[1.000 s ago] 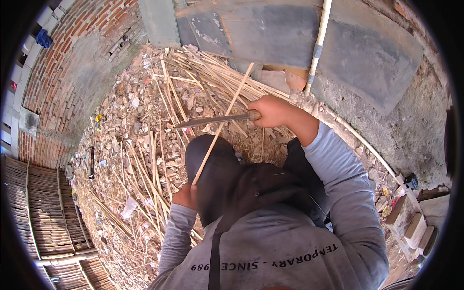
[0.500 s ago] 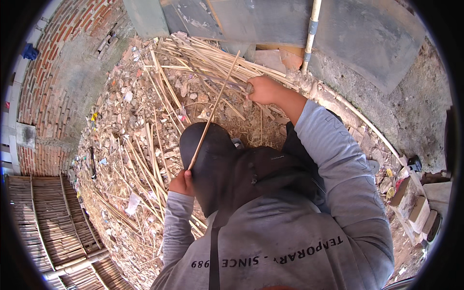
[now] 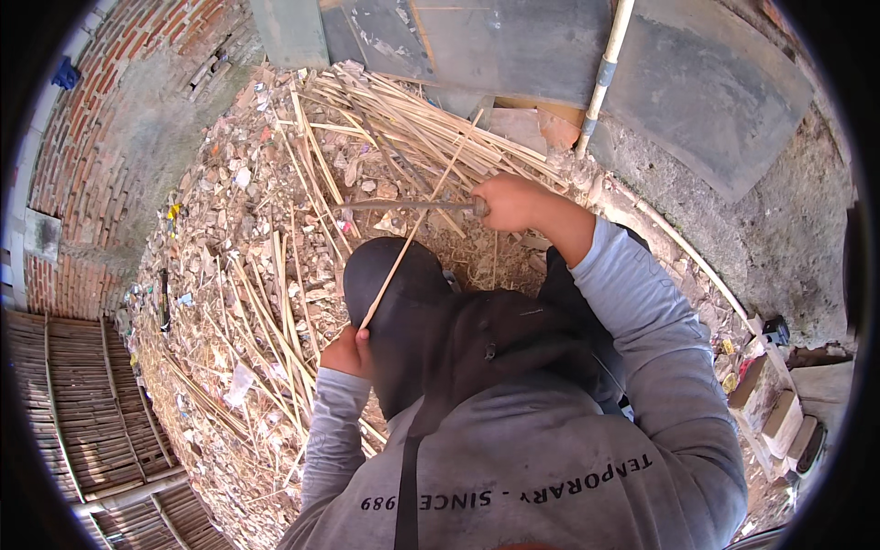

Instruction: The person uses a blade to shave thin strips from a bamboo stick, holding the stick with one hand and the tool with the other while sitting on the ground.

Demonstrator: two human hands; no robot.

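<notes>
My left hand (image 3: 346,351) grips the lower end of a long thin bamboo strip (image 3: 423,213) that slants up and to the right over the heap. My right hand (image 3: 513,201) is closed on the handle of a long blade (image 3: 403,205), held level and pointing left, with its flat crossing the strip about midway. A dark cloth (image 3: 403,312) over my chest hides the ground right below my hands. Grey sleeves cover both forearms.
A heap of bamboo strips (image 3: 394,119) and shavings covers the ground. Brick wall (image 3: 101,101) at left, woven bamboo panels (image 3: 82,403) at lower left, grey slabs (image 3: 513,46) and a pale pole (image 3: 605,73) at the back, blocks (image 3: 775,403) at right.
The blade dropped out of sight half a second ago and is now back up, level across the strip. My left hand has kept its hold on the strip's lower end.
</notes>
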